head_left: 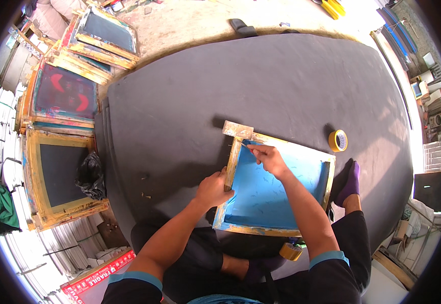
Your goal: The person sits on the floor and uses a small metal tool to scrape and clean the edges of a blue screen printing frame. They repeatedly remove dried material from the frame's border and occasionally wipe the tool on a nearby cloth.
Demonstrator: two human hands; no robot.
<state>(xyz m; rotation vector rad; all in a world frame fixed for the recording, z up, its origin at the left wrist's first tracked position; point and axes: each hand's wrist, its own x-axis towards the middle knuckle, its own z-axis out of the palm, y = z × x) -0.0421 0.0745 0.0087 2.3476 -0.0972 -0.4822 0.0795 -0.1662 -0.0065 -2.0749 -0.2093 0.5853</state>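
A wooden screen-printing frame with blue mesh lies tilted across my lap and the dark mat. My left hand is wrapped round its left rail. At the far left corner, my right hand pinches a thin tool with a reddish handle; its tip meets the inside of the corner, and its exact kind is too small to tell. A worn wooden block sits against that same corner.
A dark padded mat spreads beneath me. A yellow tape roll stands to the right, another tape roll by my lap. Stacked screen frames and a black plastic bag line the left. Small bits lie on the mat.
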